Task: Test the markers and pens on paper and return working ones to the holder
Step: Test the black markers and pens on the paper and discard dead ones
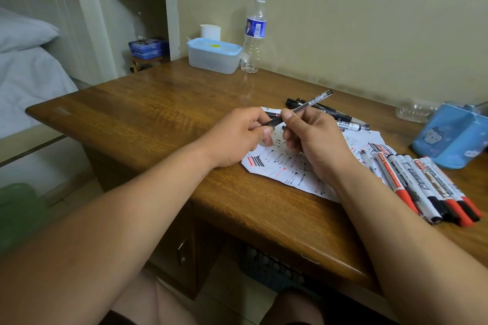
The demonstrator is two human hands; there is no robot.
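A row of markers [427, 187] is lying on the surface [158, 113] by your right forearm, partly on the scribbled paper [280, 166]. Above that paper, your left hand [237, 137] is pinching one end of a pen [314, 100] while the fingers [289, 116] of your right hand [317, 140] are gripping its barrel. Farther back, the blue holder [454, 134] is sitting.

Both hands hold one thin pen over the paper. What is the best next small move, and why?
Probably the left hand should pull its end of the pen away, as if uncapping, so the tip can go down to the test paper. The right hand pinches the barrel, the left hand grips the lower end, and the pen is above the sheet. Fingers hide the tip.
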